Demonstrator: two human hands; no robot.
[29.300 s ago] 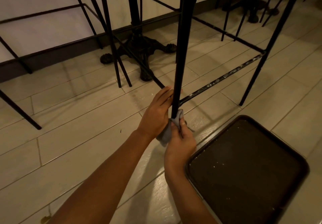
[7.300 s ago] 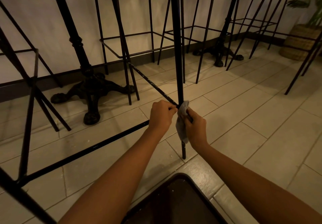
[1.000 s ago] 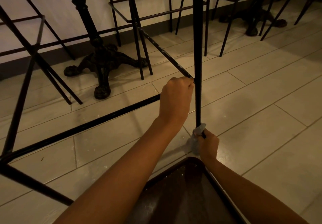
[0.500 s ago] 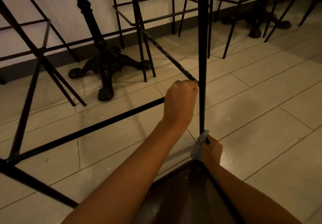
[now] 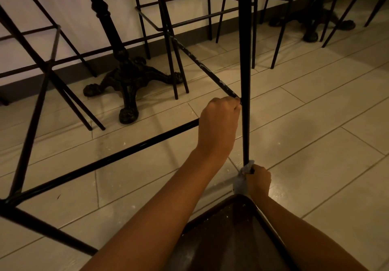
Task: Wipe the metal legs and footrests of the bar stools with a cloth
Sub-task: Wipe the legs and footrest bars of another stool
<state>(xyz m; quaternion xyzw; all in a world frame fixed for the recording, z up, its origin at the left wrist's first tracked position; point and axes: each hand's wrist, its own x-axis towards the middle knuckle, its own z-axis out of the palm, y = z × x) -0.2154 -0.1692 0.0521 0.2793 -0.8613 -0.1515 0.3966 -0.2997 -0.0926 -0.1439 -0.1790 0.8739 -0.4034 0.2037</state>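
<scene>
A black metal stool leg (image 5: 245,64) runs straight down the middle of the view to the tiled floor. My right hand (image 5: 258,181) grips a grey cloth (image 5: 241,179) wrapped round the very bottom of that leg. My left hand (image 5: 219,125) is curled round the corner where two footrest bars meet the leg. One footrest bar (image 5: 117,155) runs left from under that hand, shiny black. The other footrest bar (image 5: 202,65) runs back and left, flecked with pale marks.
A dark stool seat (image 5: 229,237) sits just below my arms. An ornate cast-iron table base (image 5: 128,79) stands behind the footrest. More thin black stool legs (image 5: 170,45) crowd the wall and the left side. Pale floor tiles (image 5: 315,136) stretch to the right.
Over the last second both hands stay where they were, the cloth low on the leg. Earlier the cloth was up at the footrest joint and has come down the leg.
</scene>
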